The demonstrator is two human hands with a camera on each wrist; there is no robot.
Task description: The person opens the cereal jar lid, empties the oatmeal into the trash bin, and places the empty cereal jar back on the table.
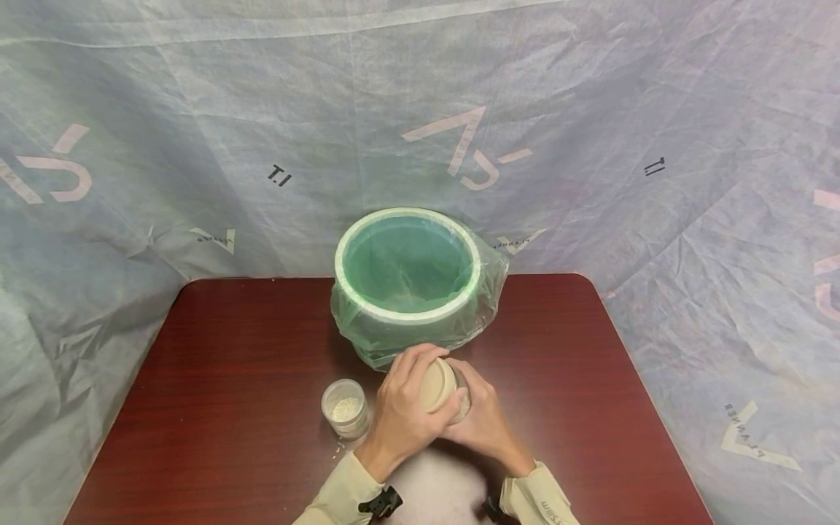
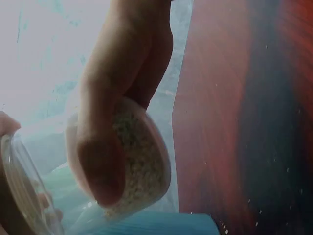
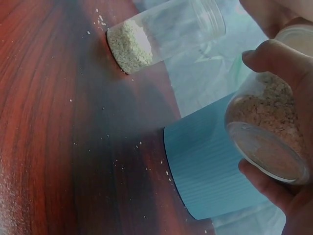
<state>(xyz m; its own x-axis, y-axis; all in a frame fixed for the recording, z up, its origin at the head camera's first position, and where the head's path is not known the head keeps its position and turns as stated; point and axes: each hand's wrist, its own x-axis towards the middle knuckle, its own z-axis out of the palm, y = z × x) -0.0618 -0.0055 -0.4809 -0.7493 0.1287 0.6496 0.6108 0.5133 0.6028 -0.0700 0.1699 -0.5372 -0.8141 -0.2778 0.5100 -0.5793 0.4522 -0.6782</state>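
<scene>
My two hands meet around a clear jar of oat-like flakes [image 3: 266, 105] held just in front of the bin. My left hand [image 1: 400, 415] grips its beige lid [image 1: 437, 385]; whether the lid is loose cannot be told. My right hand [image 1: 487, 417] is curled round the jar's body, which tilts with its base towards the lower right. Flakes in the jar [image 2: 144, 171] show beside a large finger in the left wrist view. A second clear jar [image 1: 344, 410] stands uncovered left of my left hand, with pale flakes in its lower part.
Behind the hands stands a ribbed blue bin [image 3: 210, 161] with a white rim [image 1: 339, 270] and a green bag liner [image 1: 485, 306] folded over it. Loose flakes [image 1: 339, 448] lie on the dark red table [image 1: 230, 379]. Grey printed sheeting [image 1: 315, 109] hangs around the table.
</scene>
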